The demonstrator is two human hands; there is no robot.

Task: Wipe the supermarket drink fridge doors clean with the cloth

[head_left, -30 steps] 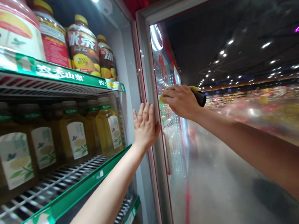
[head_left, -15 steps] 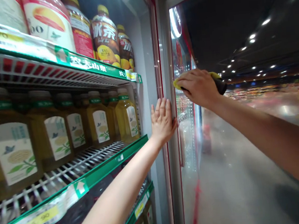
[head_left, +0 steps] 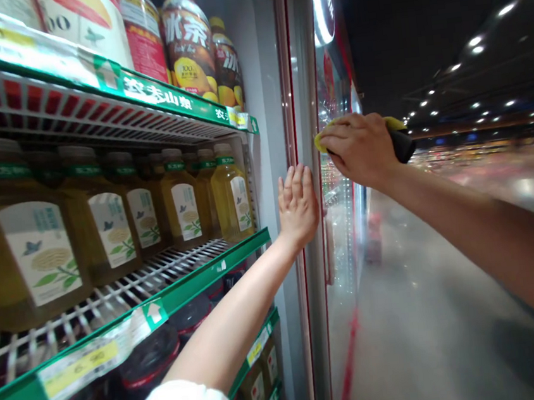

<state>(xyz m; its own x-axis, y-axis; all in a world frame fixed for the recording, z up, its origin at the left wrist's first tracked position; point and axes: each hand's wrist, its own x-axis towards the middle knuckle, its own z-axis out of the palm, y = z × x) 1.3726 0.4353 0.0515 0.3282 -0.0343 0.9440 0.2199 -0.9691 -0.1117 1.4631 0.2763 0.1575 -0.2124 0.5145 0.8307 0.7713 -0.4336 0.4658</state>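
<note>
My left hand [head_left: 298, 207] lies flat with outstretched fingers at the inner edge of the cooler's door frame [head_left: 300, 94]. Its palm side is hidden. To the right, my right hand [head_left: 362, 150] is closed on a yellow cloth [head_left: 322, 141] at the glass door [head_left: 340, 218]. Part of the cloth shows beyond the fingers. A dark piece [head_left: 403, 145] sticks out behind that hand, and I cannot tell whether it belongs to the cloth. Left of my left hand, tea bottles [head_left: 231, 194] with pale labels stand on a wire shelf.
Larger bottles [head_left: 37, 243] fill the near side of that shelf, edged by a green price strip [head_left: 183, 314]. Iced tea bottles [head_left: 188, 43] stand on the shelf above, and dark-topped containers [head_left: 150, 355] sit below. Beyond the door lies a grey shop floor [head_left: 418, 324].
The view has shifted slightly, so shelves, door and both hands appear a little higher and further right. Both hands keep nearly the same places at the door.
</note>
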